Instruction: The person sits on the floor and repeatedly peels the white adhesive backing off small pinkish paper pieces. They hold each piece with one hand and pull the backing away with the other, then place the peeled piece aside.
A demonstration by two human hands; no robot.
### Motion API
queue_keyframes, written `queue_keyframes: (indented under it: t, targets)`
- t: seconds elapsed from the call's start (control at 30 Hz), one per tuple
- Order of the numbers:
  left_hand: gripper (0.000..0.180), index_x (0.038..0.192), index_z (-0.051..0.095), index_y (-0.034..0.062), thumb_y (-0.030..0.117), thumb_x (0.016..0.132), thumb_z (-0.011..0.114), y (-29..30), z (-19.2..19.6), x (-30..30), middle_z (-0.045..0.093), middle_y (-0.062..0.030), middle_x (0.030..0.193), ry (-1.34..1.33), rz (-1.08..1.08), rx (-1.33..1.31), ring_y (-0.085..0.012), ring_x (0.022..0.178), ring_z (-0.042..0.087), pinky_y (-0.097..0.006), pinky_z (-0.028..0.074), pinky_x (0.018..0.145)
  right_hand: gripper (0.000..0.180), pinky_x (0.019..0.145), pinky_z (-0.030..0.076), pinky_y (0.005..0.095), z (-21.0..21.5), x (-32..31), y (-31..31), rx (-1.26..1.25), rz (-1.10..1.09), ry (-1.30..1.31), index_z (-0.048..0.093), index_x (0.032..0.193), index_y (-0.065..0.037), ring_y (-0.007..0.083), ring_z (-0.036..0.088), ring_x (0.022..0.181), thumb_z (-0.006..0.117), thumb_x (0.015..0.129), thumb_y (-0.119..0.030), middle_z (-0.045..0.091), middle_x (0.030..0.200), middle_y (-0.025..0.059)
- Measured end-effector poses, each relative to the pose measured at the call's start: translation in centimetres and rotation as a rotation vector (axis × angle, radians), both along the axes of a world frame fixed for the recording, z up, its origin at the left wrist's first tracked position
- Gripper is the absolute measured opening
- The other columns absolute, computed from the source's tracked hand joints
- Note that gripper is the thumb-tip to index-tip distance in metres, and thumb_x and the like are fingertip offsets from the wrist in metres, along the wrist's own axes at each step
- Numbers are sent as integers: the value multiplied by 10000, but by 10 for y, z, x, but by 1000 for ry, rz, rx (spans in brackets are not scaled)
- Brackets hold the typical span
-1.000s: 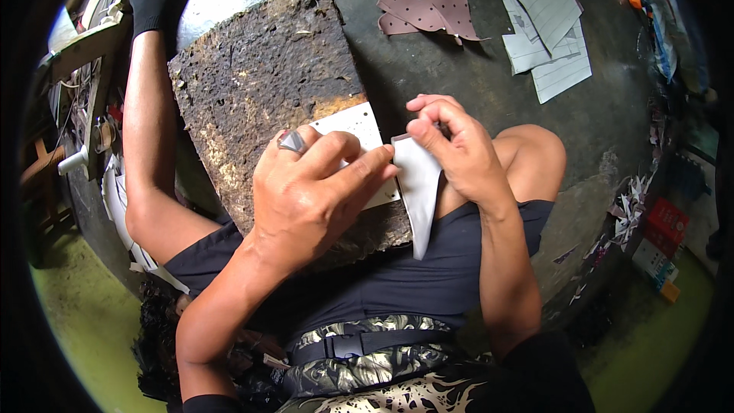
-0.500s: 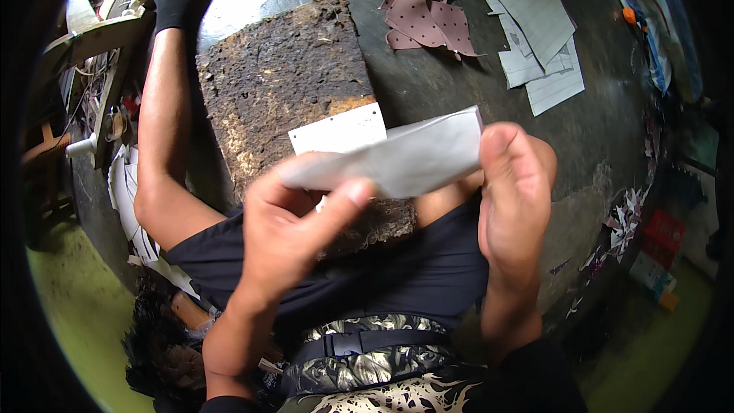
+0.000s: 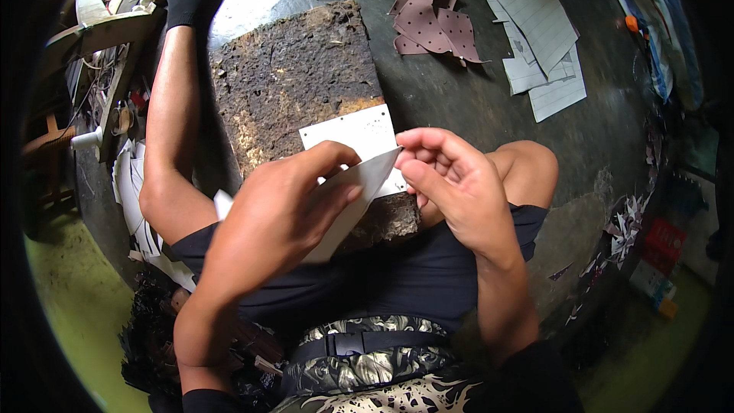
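The left hand (image 3: 267, 210) grips a pale grey sheet (image 3: 367, 187); the right hand (image 3: 464, 193) holds its corner. A dotted white card (image 3: 355, 128) lies on the rough slab (image 3: 294, 65).

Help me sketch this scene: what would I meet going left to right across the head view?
Black sock → left hand → raised corner of the gray-white piece → right hand → lined white sheets → blue-and-white bundle.

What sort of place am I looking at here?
Probably a small, informal craft workshop with work done on the floor: a crusted slab lies between the person's legs, dotted pink cut pieces lie beyond it, and shredded scraps lie off to the right.
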State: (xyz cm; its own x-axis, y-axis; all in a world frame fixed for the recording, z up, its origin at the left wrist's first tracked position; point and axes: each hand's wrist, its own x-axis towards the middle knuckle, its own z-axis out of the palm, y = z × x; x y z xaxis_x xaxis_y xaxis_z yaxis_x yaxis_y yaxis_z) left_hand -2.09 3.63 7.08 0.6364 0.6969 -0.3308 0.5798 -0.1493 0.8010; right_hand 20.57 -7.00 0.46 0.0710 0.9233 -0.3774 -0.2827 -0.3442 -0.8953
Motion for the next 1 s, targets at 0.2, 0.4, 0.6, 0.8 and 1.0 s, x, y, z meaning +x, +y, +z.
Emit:
queue_keyframes:
  t: [0.2, 0.4, 0.6, 0.8, 1.0]
  targets:
    - [283, 1262, 742, 79, 140, 1002, 835, -26, -52, 10, 766, -152, 1035, 103, -50, 560, -407, 922, 729, -517, 540, 813, 153, 829, 567, 218, -24, 0, 14, -77, -23, -175, 786, 1233, 24, 39, 689, 939, 803, 1115, -72, 779, 1061, 6]
    - [356, 1296, 804, 139, 139, 952, 898, -23, -81, 33, 749, -71, 1087, -127, 85, 575, -320, 928, 714, -455, 539, 811, 148, 849, 576, 219, -23, 9, 21, -6, 62, -310, 782, 1242, 18, 53, 716, 969, 793, 1117, -61, 781, 1077, 1]
    - [244, 1161, 850, 146, 154, 930, 929, -25, -91, 23, 733, -46, 1021, -173, 95, 543, -279, 866, 693, -433, 539, 778, 176, 795, 566, 213, -32, 8, 16, -37, -10, -40, 785, 1282, 8, 41, 683, 890, 776, 1124, -69, 770, 1061, 2]
    - [252, 1140, 858, 137, 151, 903, 944, -21, -91, 28, 716, -39, 1002, -163, 51, 676, -256, 841, 668, -416, 524, 751, 182, 749, 563, 228, -45, 6, 15, -156, -80, 145, 779, 1232, -23, 58, 678, 846, 766, 1152, -185, 751, 1008, -2]
    - [266, 1144, 865, 132, 155, 893, 952, -23, -94, 25, 710, -31, 1007, -155, 33, 698, -244, 834, 653, -411, 514, 739, 221, 730, 552, 232, -47, 4, 20, -199, -43, 56, 774, 1166, -45, 54, 660, 822, 783, 1157, -266, 743, 988, -11]
